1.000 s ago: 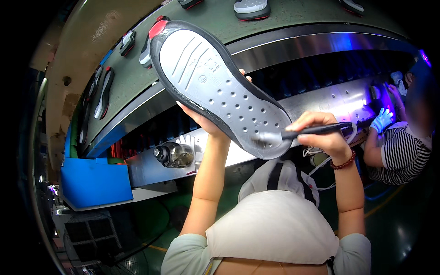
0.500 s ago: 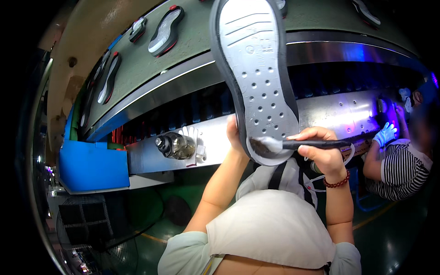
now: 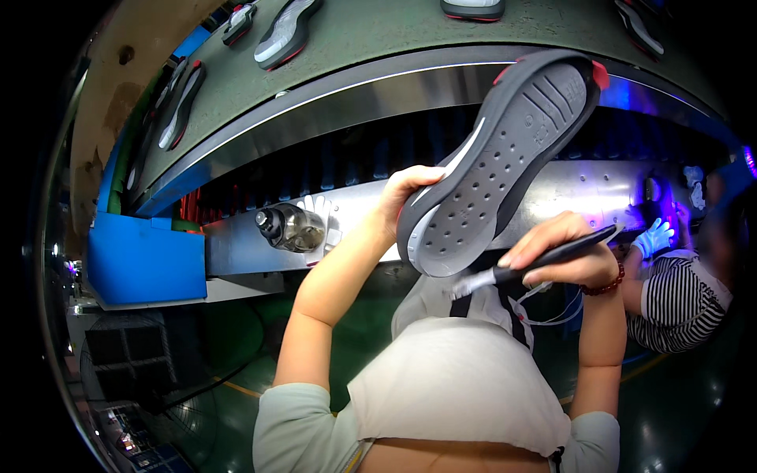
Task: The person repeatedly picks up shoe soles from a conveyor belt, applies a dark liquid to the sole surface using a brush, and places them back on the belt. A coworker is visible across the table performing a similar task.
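The left hand (image 3: pixel 406 193) grips a grey rubber shoe sole (image 3: pixel 497 169) with small holes, held up high. Just below it, the right hand (image 3: pixel 564 252) grips a thin black brush (image 3: pixel 536 264).

Dim overall, violet glow at right, glare along the metal rail (image 3: pixel 331 94), heavy fisheye bending, black rim.

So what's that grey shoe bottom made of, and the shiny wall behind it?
The shoe sole looks like rubber or foam: matt grey, with moulded grooves and rows of small dimples, plus a red tip. It could be either; the look alone doesn't settle it. The shiny panel behind it looks like bare metal, since it mirrors the purple light. The brush handle seems to be black plastic.
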A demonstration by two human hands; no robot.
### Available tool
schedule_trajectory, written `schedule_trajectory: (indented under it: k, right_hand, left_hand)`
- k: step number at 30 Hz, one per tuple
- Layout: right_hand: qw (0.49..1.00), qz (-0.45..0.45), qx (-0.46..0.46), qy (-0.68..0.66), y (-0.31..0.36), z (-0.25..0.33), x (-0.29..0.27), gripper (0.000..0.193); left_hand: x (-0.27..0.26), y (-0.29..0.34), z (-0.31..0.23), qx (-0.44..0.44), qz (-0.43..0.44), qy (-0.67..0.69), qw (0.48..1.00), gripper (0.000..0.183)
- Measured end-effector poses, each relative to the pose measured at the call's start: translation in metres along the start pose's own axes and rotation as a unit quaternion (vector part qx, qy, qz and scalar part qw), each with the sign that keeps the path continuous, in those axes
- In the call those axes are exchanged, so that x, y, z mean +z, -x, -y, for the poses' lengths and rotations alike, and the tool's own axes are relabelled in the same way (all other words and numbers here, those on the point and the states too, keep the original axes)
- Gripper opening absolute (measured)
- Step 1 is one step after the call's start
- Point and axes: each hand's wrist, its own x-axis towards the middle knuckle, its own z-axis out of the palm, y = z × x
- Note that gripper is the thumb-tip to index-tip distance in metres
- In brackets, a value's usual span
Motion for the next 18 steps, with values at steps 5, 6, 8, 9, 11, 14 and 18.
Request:
schedule_trajectory:
  k: [5, 6, 8, 9, 11, 14, 18]
  right_hand:
    - [0.996, 0.039, -0.011, 0.075, -0.009, 0.002, 0.001, 0.018]
    - [0.994, 0.075, -0.008, 0.076, -0.009, 0.005, 0.001, 0.018]
    - [0.989, 0.128, -0.015, 0.071, -0.007, 0.014, -0.008, 0.017]
    - [0.993, 0.093, -0.032, 0.067, -0.007, 0.013, -0.009, 0.017]
    - [0.988, 0.04, -0.048, 0.139, -0.007, 0.014, -0.011, 0.018]
    - [0.989, 0.104, 0.0, 0.106, -0.005, 0.01, -0.01, 0.017]
    - [0.99, 0.075, -0.037, 0.113, 0.0, 0.02, -0.017, 0.018]
  left_hand:
    - [0.019, 0.002, 0.012, -0.039, -0.05, -0.012, 0.998, 0.047]
    - [0.009, 0.0, 0.012, -0.03, -0.082, -0.117, 0.989, 0.043]
    - [0.02, 0.004, 0.009, -0.091, -0.122, -0.072, 0.986, 0.04]
    - [0.016, 0.004, 0.007, -0.099, -0.106, -0.048, 0.988, 0.041]
    - [0.024, 0.005, 0.005, -0.117, -0.124, -0.048, 0.984, 0.041]
    - [0.032, 0.007, 0.009, -0.112, -0.2, -0.173, 0.958, 0.041]
    - [0.029, 0.011, 0.002, -0.116, -0.195, -0.106, 0.968, 0.039]
